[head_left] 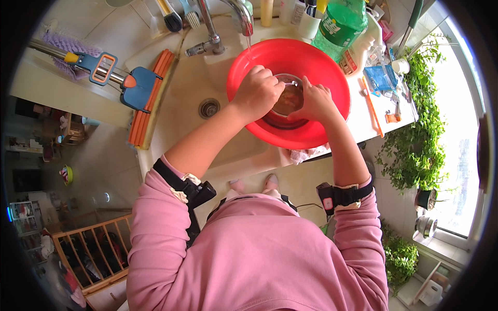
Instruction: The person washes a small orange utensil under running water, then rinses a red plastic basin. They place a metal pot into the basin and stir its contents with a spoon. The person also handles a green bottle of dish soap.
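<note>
A wide red plastic basin [332, 103] rests across the sink, with a thin stream of water [249, 42] falling into it from the tap [241, 20]. Over the basin, my left hand [259, 92] is closed around a thin, whitish stick-like tool [290, 83]; its exact kind is unclear. The tool's tip reaches over a round, see-through bowl [282, 106] in the basin. My right hand [315, 102] grips this bowl's right side, thumb and fingers curved along the rim. Something brownish and reddish shows in the bowl, too blurred to name.
A mop with an orange sponge-like head [150, 98] leans left of the white sink [181, 111]. Right of the basin stand a green bottle [340, 26] and a white jug [358, 54]. An orange toothbrush-like stick [372, 106] lies on the counter. Leafy plants [425, 114] hang by the window.
</note>
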The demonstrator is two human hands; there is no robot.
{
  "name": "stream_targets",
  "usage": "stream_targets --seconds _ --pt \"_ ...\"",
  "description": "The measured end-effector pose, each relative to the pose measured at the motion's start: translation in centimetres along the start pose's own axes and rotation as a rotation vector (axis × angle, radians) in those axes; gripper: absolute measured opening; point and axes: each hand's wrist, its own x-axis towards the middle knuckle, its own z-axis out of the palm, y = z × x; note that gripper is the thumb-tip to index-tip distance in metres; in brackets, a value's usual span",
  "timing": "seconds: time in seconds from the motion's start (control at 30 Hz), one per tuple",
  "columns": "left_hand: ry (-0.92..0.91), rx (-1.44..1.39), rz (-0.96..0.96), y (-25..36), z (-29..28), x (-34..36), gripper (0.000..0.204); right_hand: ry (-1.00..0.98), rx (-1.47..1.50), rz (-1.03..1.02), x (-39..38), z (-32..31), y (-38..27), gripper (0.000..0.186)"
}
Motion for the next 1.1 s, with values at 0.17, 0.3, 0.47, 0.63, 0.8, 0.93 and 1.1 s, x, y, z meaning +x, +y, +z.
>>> stream_targets --seconds 0.17,0.3,0.47,0.63,0.8,0.93,1.1 --pt "-0.149 -0.018 0.132 -1.8 -0.7 -0.4 0.008 -0.009 -0.014 0.006 0.1 -0.1 -0.1 0.125" --pt "-0.066 -0.041 0.098 -3.0 -1.6 -1.0 0.007 -0.008 -0.016 -0.001 -0.1 -0.3 -0.2 0.128" --pt "-0.212 0.053 0.032 -1.9 -0.9 -1.1 0.002 -0.063 -0.052 0.036 0.1 -0.6 -0.5 0.124" --pt "-0.633 0.089 -0.055 -1.0 -1.5 -1.0 0.013 -0.041 -0.082 0.057 -0.2 -0.2 -0.7 0.125" --pt "-0.857 -0.057 -0.157 -0.1 -2.7 0.2 0.024 -0.015 -0.099 0.067 -0.6 0.0 -0.6 0.124" --pt "-0.404 -0.198 -0.319 0.1 -4.6 -0.5 0.026 -0.031 -0.08 0.067 -0.7 -0.3 -0.6 0.124" --pt "0.282 -0.21 -0.421 1.1 -8.0 -5.4 0.019 -0.007 -0.064 0.049 -0.7 -0.6 -0.5 0.124"
